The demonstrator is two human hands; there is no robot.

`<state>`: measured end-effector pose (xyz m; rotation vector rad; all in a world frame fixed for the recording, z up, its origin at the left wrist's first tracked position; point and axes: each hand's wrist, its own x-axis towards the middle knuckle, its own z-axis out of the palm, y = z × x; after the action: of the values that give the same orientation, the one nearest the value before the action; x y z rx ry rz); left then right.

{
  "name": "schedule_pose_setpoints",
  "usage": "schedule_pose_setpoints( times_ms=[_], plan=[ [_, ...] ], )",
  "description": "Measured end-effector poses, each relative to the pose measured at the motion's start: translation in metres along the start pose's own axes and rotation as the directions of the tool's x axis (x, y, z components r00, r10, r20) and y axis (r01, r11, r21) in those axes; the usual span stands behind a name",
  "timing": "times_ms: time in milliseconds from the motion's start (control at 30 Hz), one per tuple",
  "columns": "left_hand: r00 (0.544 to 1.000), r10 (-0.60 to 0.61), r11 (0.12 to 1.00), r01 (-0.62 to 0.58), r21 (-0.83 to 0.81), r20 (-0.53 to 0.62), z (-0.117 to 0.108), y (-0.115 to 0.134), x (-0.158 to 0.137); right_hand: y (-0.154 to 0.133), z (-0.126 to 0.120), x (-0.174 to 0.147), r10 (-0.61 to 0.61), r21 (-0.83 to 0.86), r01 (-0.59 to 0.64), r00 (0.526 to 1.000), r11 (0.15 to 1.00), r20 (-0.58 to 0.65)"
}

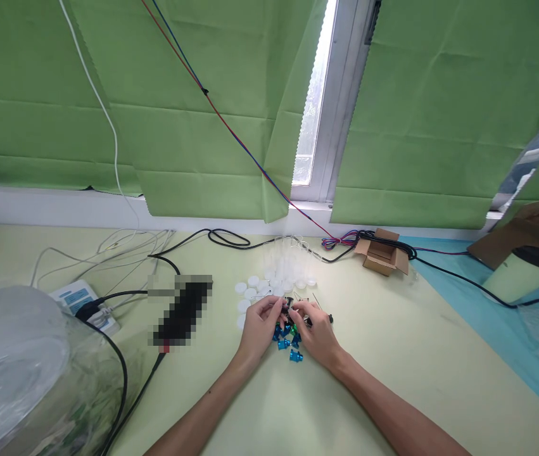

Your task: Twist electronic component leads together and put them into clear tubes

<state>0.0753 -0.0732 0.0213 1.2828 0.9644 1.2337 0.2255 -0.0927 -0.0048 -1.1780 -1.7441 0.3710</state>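
Note:
My left hand (pixel 260 322) and my right hand (pixel 317 332) meet at the middle of the table, fingertips pinched close together. Between them is a small black part (pixel 289 302), partly covered by the fingers; its exact kind is too small to tell. Just below the hands lie several shiny blue fittings (pixel 296 356), with a green one (pixel 292 330) among them. Black pieces (pixel 330 318) and thin metal pins show beside and behind my right hand. White round caps (pixel 253 280) spread beyond my left hand, and clear tubes (pixel 282 261) stand behind them.
A pixelated black device (pixel 183 313) with a cable lies left, near a white power strip (pixel 86 304) and a large clear plastic container (pixel 12 361). At the back right are a small open cardboard box (pixel 383 253), black cables and a pale green cup (pixel 520 275) on blue sheeting (pixel 459 266).

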Motion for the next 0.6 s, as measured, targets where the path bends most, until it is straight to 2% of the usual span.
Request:
schedule_pose_setpoints(
  times_ms=[433,600],
  plan=[
    [0.997,-0.082,0.989,0.081,-0.125,-0.001,-0.0018,-0.0079,0.0021,-0.0004,0.0011,-0.0014,0.028,0.037,-0.028,1.0,0.999,0.002],
    [0.996,-0.086,0.989,0.085,-0.117,-0.008,-0.0019,-0.0073,0.0016,-0.0001,0.0023,-0.0014,0.025,0.074,-0.027,0.999,0.997,0.029]
  ],
)
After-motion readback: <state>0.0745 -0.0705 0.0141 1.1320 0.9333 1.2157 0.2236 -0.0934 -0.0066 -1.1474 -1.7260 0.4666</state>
